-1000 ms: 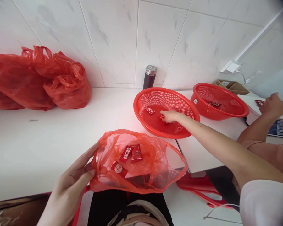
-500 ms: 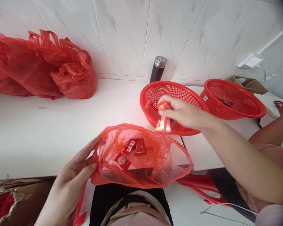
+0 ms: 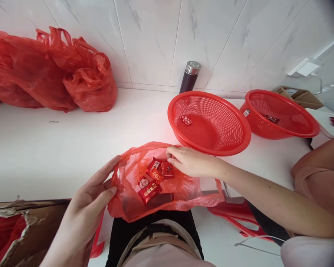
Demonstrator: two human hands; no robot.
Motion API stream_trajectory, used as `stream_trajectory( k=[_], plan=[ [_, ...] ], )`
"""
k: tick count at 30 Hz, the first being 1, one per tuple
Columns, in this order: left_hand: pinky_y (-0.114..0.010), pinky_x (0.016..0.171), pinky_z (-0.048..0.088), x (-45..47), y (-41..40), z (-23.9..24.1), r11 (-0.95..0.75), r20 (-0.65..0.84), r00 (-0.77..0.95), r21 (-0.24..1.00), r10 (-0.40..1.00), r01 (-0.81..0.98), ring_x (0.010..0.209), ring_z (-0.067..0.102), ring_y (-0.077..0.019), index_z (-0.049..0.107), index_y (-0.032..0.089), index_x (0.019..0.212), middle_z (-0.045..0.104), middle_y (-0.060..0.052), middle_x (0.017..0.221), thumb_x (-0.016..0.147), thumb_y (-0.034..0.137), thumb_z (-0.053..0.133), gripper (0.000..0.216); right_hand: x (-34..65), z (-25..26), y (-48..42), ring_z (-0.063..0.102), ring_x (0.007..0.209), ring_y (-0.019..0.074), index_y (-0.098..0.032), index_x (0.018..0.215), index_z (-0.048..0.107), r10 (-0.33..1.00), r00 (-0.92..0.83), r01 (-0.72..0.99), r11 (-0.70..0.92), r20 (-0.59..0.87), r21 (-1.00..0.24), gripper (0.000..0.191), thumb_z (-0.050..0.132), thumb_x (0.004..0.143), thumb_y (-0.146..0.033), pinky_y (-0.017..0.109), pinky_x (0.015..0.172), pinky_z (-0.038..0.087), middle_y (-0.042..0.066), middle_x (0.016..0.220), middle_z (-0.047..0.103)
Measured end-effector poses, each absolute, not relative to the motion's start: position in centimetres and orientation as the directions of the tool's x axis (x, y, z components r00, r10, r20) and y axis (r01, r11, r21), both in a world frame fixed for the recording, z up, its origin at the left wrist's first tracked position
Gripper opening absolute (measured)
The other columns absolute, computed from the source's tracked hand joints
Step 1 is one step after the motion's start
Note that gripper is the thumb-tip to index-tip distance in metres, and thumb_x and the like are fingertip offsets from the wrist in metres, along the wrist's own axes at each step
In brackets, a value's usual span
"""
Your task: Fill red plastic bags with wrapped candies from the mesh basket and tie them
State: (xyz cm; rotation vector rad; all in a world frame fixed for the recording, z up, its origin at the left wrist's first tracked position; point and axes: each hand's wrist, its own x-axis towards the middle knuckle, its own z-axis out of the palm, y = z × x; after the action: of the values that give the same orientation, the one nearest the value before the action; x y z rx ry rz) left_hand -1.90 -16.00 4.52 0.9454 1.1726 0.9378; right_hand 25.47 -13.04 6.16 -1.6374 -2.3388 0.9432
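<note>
My left hand [image 3: 89, 200] pinches the near-left rim of a thin red plastic bag [image 3: 189, 191] that hangs open over the counter's front edge. Several red candy packets [image 3: 153, 178] lie inside it. My right hand [image 3: 190, 161] hovers at the bag's far rim, just above the packets, fingers loosely bent with thumb and forefinger apart and nothing between them. Behind it sits a red mesh basket [image 3: 225, 144] holding one red packet [image 3: 186, 120].
A second red basket [image 3: 281, 128] stands to the right with a packet in it. Filled red bags [image 3: 52, 74] are piled at the back left. A dark flask [image 3: 189, 77] stands by the tiled wall. Another person's arm [image 3: 314, 163] is at the right. A torn cardboard box [image 3: 22, 226] sits lower left.
My right hand carried red packets from the basket to the bag and let them go; more packets now lie in the bag. The left hand kept its hold.
</note>
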Motion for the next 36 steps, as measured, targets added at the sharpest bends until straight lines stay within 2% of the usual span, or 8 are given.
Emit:
stream_trajectory(
  k=[8, 11, 15, 18, 23, 29, 32, 36],
  plan=[
    [-0.033, 0.082, 0.059, -1.8, -16.0, 4.8, 0.307, -0.294, 0.148, 0.949, 0.944, -0.07, 0.101, 0.068, -0.0261, 0.048, 0.029, 0.14, 0.066, -0.007, 0.125, 0.079, 0.034, 0.066, 0.064, 27.4, 9.6, -9.8, 0.063, 0.078, 0.0147, -0.021, 0.091, 0.052, 0.937, -0.328, 0.576, 0.1, -0.117, -0.811, 0.016, 0.05, 0.092, -0.037, 0.028, 0.066, 0.05, 0.004, 0.092, 0.066],
    [-0.03, 0.084, 0.057, -1.6, -15.9, 4.7, 0.31, -0.298, 0.137, 0.948, 0.944, -0.071, 0.106, 0.066, -0.0259, 0.05, 0.029, 0.139, 0.062, -0.006, 0.131, 0.078, 0.033, 0.066, 0.063, 30.7, 8.4, -5.0, 0.064, 0.09, 0.0187, -0.021, 0.102, 0.055, 0.995, -0.098, 0.738, 0.074, 0.001, -0.671, 0.016, 0.05, 0.092, -0.033, 0.033, 0.075, 0.052, 0.007, 0.106, 0.065],
    [-0.031, 0.084, 0.058, -1.7, -15.9, 4.6, 0.321, -0.309, 0.151, 0.945, 0.939, -0.062, 0.104, 0.067, -0.0269, 0.048, 0.029, 0.141, 0.067, -0.008, 0.124, 0.077, 0.035, 0.067, 0.067, 34.6, 4.3, 0.3, 0.051, 0.121, 0.0303, -0.021, 0.13, 0.051, 0.982, -0.061, 0.953, 0.005, -0.177, -0.304, 0.05, 0.065, 0.081, -0.023, 0.045, 0.1, 0.041, 0.012, 0.136, 0.051],
    [-0.033, 0.084, 0.058, -1.9, -16.1, 4.7, 0.326, -0.313, 0.145, 0.943, 0.939, -0.075, 0.101, 0.068, -0.0275, 0.049, 0.03, 0.139, 0.069, -0.006, 0.122, 0.077, 0.036, 0.068, 0.066, 35.6, 2.0, 1.6, 0.046, 0.126, 0.0328, -0.022, 0.13, 0.053, 0.969, -0.077, 0.965, 0.014, -0.233, -0.261, 0.057, 0.069, 0.076, -0.015, 0.047, 0.104, 0.038, 0.011, 0.142, 0.045],
    [-0.031, 0.085, 0.058, -2.1, -15.9, 4.5, 0.311, -0.297, 0.139, 0.947, 0.945, -0.087, 0.106, 0.066, -0.0277, 0.053, 0.031, 0.136, 0.065, -0.005, 0.129, 0.077, 0.038, 0.069, 0.061, 36.0, 1.4, 1.4, 0.058, 0.109, 0.0311, -0.018, 0.108, 0.065, 0.967, -0.042, 0.964, -0.027, -0.253, -0.265, 0.035, 0.069, 0.075, -0.013, 0.047, 0.094, 0.046, 0.013, 0.12, 0.059],
    [-0.034, 0.084, 0.058, -2.6, -15.6, 4.0, 0.343, -0.319, 0.179, 0.931, 0.931, -0.123, 0.105, 0.067, -0.0292, 0.05, 0.032, 0.139, 0.065, -0.007, 0.127, 0.077, 0.038, 0.07, 0.065, 36.6, 5.2, 0.4, 0.067, 0.087, 0.0179, -0.016, 0.112, 0.057, 0.967, -0.067, 0.844, -0.077, -0.245, -0.531, 0.023, 0.055, 0.089, -0.019, 0.034, 0.079, 0.055, 0.011, 0.105, 0.068],
    [-0.031, 0.084, 0.058, -2.6, -15.6, 4.1, 0.338, -0.318, 0.158, 0.934, 0.935, -0.115, 0.108, 0.065, -0.0284, 0.05, 0.032, 0.139, 0.065, -0.006, 0.129, 0.076, 0.036, 0.071, 0.066, 35.5, 8.3, -1.8, 0.068, 0.077, 0.0146, -0.015, 0.111, 0.056, 0.931, -0.22, 0.555, -0.125, -0.291, -0.822, 0.025, 0.058, 0.087, -0.02, 0.028, 0.07, 0.056, 0.01, 0.1, 0.069],
    [-0.028, 0.08, 0.059, -2.2, -15.5, 4.4, 0.309, -0.294, 0.124, 0.943, 0.948, -0.126, 0.106, 0.066, -0.0271, 0.051, 0.031, 0.138, 0.064, -0.007, 0.129, 0.076, 0.034, 0.071, 0.066, 31.4, 10.8, -6.7, 0.067, 0.074, 0.0122, -0.015, 0.111, 0.058, 0.839, -0.481, 0.393, -0.054, -0.255, -0.918, 0.025, 0.057, 0.087, -0.02, 0.025, 0.068, 0.055, 0.007, 0.096, 0.069]
  ],
)
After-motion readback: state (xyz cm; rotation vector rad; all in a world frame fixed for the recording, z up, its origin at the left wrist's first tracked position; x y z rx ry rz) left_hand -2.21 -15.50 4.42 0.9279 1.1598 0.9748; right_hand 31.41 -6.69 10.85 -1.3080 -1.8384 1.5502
